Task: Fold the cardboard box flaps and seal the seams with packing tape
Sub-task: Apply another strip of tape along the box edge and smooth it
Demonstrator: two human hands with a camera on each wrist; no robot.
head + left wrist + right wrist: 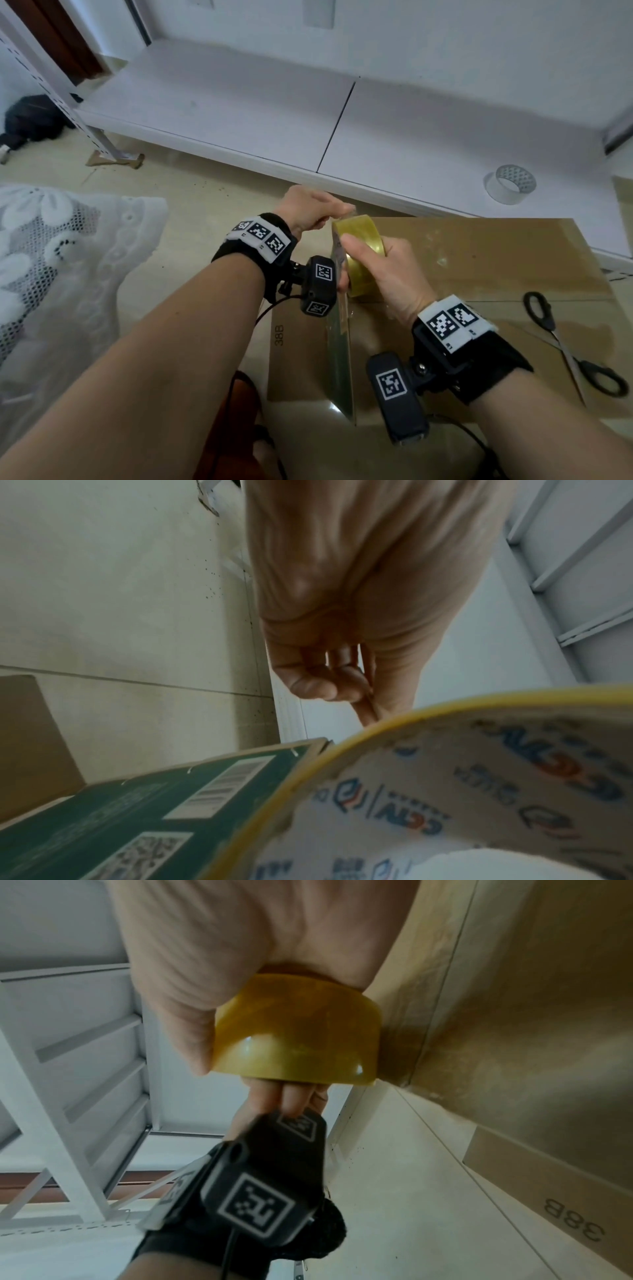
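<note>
A flattened brown cardboard box point(479, 267) marked 38B lies on the floor. My right hand point(347, 262) grips a yellow roll of packing tape point(366, 236) above the box's left part, thumb on the outside and fingers through the core. In the right wrist view the roll point(298, 1037) fills the hand point(240, 1069). My left hand point(337, 214) pinches at the roll's top rim, where the tape's end seems to be. The left wrist view shows its curled fingers point(342, 693) by the roll's printed core point(445, 777). A thin upright panel point(340, 359) with a green printed face point(137, 818) stands below the roll.
Black-handled scissors point(568, 342) lie on the box's right side. A clear tape roll point(510, 183) sits on the low white shelf point(239, 113) behind. White lace cloth point(51, 274) lies at the left and a black bag point(30, 118) at the far left.
</note>
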